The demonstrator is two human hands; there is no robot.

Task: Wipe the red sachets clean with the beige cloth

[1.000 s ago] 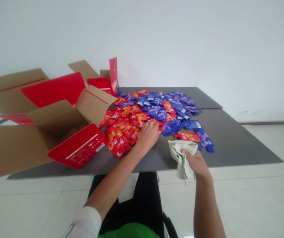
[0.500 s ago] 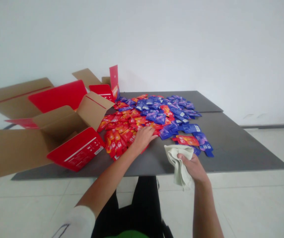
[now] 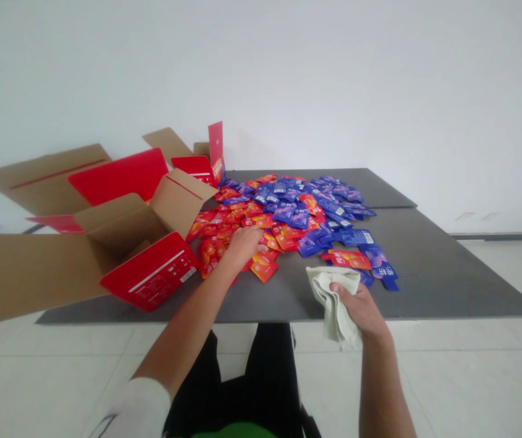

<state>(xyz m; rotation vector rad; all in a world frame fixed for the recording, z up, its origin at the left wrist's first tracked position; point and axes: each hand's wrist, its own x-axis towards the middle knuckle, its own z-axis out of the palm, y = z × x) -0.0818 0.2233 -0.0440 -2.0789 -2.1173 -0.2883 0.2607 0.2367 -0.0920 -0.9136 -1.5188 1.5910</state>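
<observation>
My left hand point(image 3: 244, 244) is on the pile of red and orange packets point(image 3: 264, 265), back of the hand up and fingers curled down among them. Its fingertips are partly hidden, so what they grip does not show clearly. Held over the table's front edge, my right hand point(image 3: 360, 305) is closed round a bunched off-white cloth point(image 3: 334, 286), thumb on top. The cloth's lower end hangs below the edge. Blue-purple packets point(image 3: 312, 244) lie beyond the cloth, with one red packet point(image 3: 348, 259) among those nearest it.
An open red cardboard box point(image 3: 151, 274) with raised flaps stands on the left. Behind it is another open red box point(image 3: 192, 167). The dark grey table point(image 3: 443, 274) reaches back to a white wall point(image 3: 288, 79).
My left hand has moved left and slightly back across the red packets, and some packets under it now lie differently. The right hand still holds the cloth. The view has shifted slightly.
</observation>
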